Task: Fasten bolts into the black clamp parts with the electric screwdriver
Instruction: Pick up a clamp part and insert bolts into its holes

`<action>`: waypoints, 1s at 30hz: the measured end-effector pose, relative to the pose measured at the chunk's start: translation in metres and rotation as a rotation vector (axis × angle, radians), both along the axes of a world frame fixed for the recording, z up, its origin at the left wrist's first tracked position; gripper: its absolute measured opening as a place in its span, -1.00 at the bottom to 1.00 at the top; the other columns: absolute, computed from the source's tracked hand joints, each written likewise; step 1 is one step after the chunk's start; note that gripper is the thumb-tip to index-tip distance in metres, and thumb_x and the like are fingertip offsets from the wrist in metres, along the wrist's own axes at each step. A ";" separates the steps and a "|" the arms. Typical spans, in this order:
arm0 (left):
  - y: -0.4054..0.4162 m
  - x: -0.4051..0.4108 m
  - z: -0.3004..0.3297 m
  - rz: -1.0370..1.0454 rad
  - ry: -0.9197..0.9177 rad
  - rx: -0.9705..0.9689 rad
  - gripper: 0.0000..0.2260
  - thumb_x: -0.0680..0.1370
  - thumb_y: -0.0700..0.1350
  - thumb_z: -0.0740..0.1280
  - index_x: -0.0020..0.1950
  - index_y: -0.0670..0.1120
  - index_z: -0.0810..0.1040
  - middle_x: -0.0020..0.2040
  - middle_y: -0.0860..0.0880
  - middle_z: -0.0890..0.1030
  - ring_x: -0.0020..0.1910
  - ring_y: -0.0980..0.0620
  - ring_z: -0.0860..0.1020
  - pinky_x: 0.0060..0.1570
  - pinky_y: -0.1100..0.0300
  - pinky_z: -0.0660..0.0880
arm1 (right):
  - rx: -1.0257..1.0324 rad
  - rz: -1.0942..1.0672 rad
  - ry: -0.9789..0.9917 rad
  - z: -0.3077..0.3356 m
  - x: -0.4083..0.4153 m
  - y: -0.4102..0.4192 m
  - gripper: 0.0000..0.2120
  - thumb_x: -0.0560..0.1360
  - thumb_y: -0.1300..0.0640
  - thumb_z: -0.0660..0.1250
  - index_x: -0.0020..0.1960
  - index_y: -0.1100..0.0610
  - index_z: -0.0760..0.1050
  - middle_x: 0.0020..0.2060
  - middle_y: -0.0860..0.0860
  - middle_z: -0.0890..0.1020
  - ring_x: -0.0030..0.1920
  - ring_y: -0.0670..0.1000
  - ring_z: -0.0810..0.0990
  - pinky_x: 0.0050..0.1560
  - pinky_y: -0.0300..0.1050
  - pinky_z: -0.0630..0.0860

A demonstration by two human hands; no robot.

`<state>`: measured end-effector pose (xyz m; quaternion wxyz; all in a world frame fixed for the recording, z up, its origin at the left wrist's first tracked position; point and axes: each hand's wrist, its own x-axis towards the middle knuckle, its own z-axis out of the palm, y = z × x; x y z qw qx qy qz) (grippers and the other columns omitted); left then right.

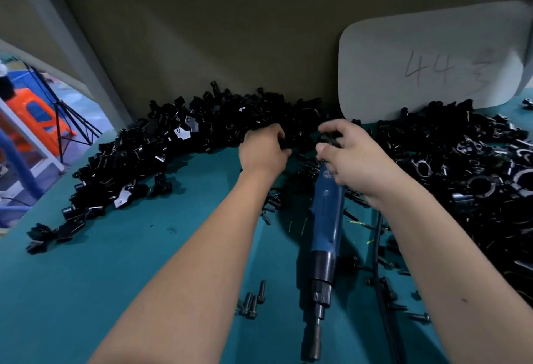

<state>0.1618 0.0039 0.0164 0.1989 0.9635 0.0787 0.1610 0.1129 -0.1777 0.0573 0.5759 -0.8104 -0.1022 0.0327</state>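
On a teal-covered workbench [121,271] backed by a tan board, a person's two bare forearms reach toward a long heap of small black metal clamp parts [161,147] banked against the wall. The left hand [264,151] has its fingers curled into the edge of that heap, gripping a black part there. The right hand [344,155] pinches a small black piece between thumb and fingers, though the piece itself is too dark to identify. Just below the right hand, a blue-bodied electric screwdriver [326,236] lies flat on the bench, its dark metal bit end pointing toward the viewer and its black cable [380,291] trailing alongside. Loose black bolts [253,301] lie scattered near the tool. A second pile of black ring-shaped clamps [473,179] fills the right side, beneath a white rounded card [427,66] pencilled "44".
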 end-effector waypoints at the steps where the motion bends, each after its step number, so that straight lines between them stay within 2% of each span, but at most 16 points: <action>1: 0.003 0.001 -0.002 0.016 -0.035 0.018 -0.74 0.54 -0.04 0.51 0.19 -0.02 0.59 0.07 -0.06 0.66 0.15 -0.13 0.57 0.04 -0.02 0.57 | 0.070 -0.008 0.019 -0.003 -0.004 -0.005 -0.80 0.66 0.14 0.33 0.25 -0.04 0.48 0.07 0.06 0.62 -0.24 -0.06 0.48 -0.23 -0.08 0.45; 2: 0.004 0.001 -0.003 0.030 -0.069 0.023 -0.78 0.54 -0.07 0.51 0.14 -0.04 0.58 0.03 -0.06 0.67 0.11 -0.13 0.58 0.03 -0.01 0.56 | 0.124 -0.005 0.033 -0.005 -0.008 -0.011 -0.85 0.64 0.14 0.37 0.17 -0.04 0.49 0.01 0.06 0.63 -0.26 -0.04 0.49 -0.29 -0.12 0.45; 4: 0.007 -0.002 -0.001 0.052 -0.150 -0.065 -0.83 0.54 -0.07 0.50 0.08 -0.05 0.59 -0.05 -0.01 0.67 -0.01 -0.07 0.61 -0.02 0.05 0.54 | 0.188 0.034 0.044 -0.011 -0.014 -0.020 -0.86 0.63 0.18 0.39 0.15 0.01 0.54 -0.15 0.04 0.61 -0.29 -0.04 0.47 -0.39 -0.22 0.42; 6: 0.003 -0.016 0.006 0.068 -0.268 -0.340 -0.89 0.58 0.00 0.48 0.00 0.00 0.60 -0.15 0.11 0.64 -0.15 0.08 0.60 -0.08 0.11 0.53 | 0.195 0.078 0.020 -0.015 -0.021 -0.029 -0.85 0.63 0.23 0.40 0.17 0.06 0.62 -0.25 -0.01 0.55 -0.32 -0.03 0.46 -0.38 -0.25 0.43; 8: -0.007 -0.040 0.017 0.006 -0.351 -0.765 -0.90 0.65 -0.01 0.39 -0.04 0.02 0.57 -0.18 0.10 0.64 -0.19 0.08 0.64 -0.13 0.06 0.60 | 0.190 0.111 -0.002 -0.015 -0.028 -0.035 -0.82 0.61 0.22 0.43 0.18 0.05 0.65 -0.28 -0.02 0.54 -0.33 0.02 0.49 -0.31 -0.19 0.49; 9: -0.012 -0.054 0.021 -0.061 -0.339 -1.018 -0.88 0.69 -0.04 0.33 -0.02 -0.01 0.57 -0.17 0.05 0.66 -0.19 0.00 0.69 -0.18 0.02 0.65 | 0.192 0.127 -0.011 -0.013 -0.031 -0.036 -0.80 0.60 0.20 0.45 0.19 0.02 0.66 -0.29 -0.01 0.57 -0.33 0.04 0.52 -0.29 -0.17 0.51; 11: -0.023 -0.083 0.028 -0.195 -0.233 -1.423 -0.81 0.74 -0.06 0.22 0.06 -0.08 0.59 -0.16 -0.03 0.70 -0.24 -0.10 0.71 -0.29 0.10 0.65 | 0.217 0.151 -0.035 -0.011 -0.038 -0.037 -0.76 0.58 0.16 0.48 0.22 -0.03 0.66 -0.23 0.01 0.64 -0.32 0.04 0.58 -0.31 -0.18 0.51; 14: -0.036 -0.118 0.029 -0.320 -0.049 -1.685 -0.69 0.76 -0.01 0.13 0.24 -0.14 0.60 -0.08 -0.09 0.71 -0.30 -0.01 0.64 -0.38 0.25 0.55 | 0.242 0.147 -0.040 -0.008 -0.046 -0.036 -0.73 0.59 0.10 0.46 0.26 -0.12 0.65 -0.08 -0.06 0.72 -0.24 -0.08 0.64 -0.33 -0.35 0.49; 16: -0.041 -0.133 0.026 -0.380 0.020 -1.753 -0.65 0.77 -0.01 0.08 0.30 -0.15 0.59 -0.02 -0.12 0.71 -0.31 0.02 0.60 -0.40 0.29 0.50 | 0.287 0.178 -0.029 -0.008 -0.052 -0.036 -0.69 0.61 0.14 0.43 0.30 -0.14 0.63 -0.11 -0.09 0.72 -0.23 -0.11 0.61 -0.31 -0.39 0.48; 18: -0.043 -0.142 0.021 -0.405 0.041 -1.765 -0.64 0.78 -0.04 0.05 0.33 -0.16 0.58 0.02 -0.14 0.72 -0.31 0.02 0.57 -0.40 0.29 0.45 | 0.398 0.235 0.013 -0.010 -0.057 -0.036 -0.63 0.62 0.22 0.40 0.32 -0.16 0.62 -0.18 -0.07 0.63 -0.29 -0.07 0.54 -0.36 -0.34 0.46; 21: -0.041 -0.145 0.013 -0.410 0.021 -1.746 -0.64 0.78 -0.06 0.05 0.34 -0.13 0.58 0.07 -0.15 0.72 -0.29 0.00 0.57 -0.38 0.28 0.44 | 0.533 0.278 0.052 -0.011 -0.058 -0.034 -0.66 0.64 0.28 0.35 0.31 -0.03 0.64 -0.20 -0.04 0.62 -0.33 -0.05 0.50 -0.44 -0.30 0.37; 24: -0.036 -0.144 0.010 -0.397 0.024 -1.735 -0.64 0.78 -0.02 0.06 0.35 -0.13 0.57 0.11 -0.17 0.69 -0.25 -0.01 0.59 -0.34 0.26 0.49 | 0.649 0.308 0.158 -0.011 -0.058 -0.035 -0.70 0.65 0.25 0.32 0.33 0.05 0.63 -0.15 0.05 0.61 -0.26 -0.02 0.54 -0.35 -0.27 0.46; 26: -0.034 -0.144 0.009 -0.382 0.038 -1.786 -0.62 0.75 0.02 0.14 0.42 -0.16 0.53 0.11 -0.17 0.65 -0.21 -0.02 0.60 -0.30 0.25 0.52 | 0.714 0.331 0.233 -0.011 -0.060 -0.035 -0.67 0.67 0.29 0.26 0.36 0.07 0.61 -0.17 0.06 0.64 -0.19 0.01 0.61 -0.27 -0.26 0.54; 28: -0.032 -0.143 0.006 -0.362 -0.015 -1.785 -0.65 0.69 -0.09 0.26 0.44 -0.18 0.52 0.06 -0.13 0.62 -0.20 -0.01 0.60 -0.28 0.25 0.52 | 0.720 0.319 0.244 -0.012 -0.063 -0.036 -0.63 0.67 0.36 0.22 0.37 0.09 0.60 -0.25 0.00 0.66 -0.12 0.03 0.69 -0.19 -0.28 0.60; 30: -0.032 -0.142 0.002 -0.323 -0.089 -1.690 -0.68 0.65 -0.26 0.32 0.41 -0.15 0.55 0.03 -0.08 0.65 -0.18 0.01 0.62 -0.26 0.25 0.53 | 0.706 0.305 0.227 -0.012 -0.064 -0.036 -0.63 0.66 0.38 0.24 0.34 0.09 0.61 -0.20 0.02 0.68 -0.08 0.07 0.74 -0.14 -0.27 0.64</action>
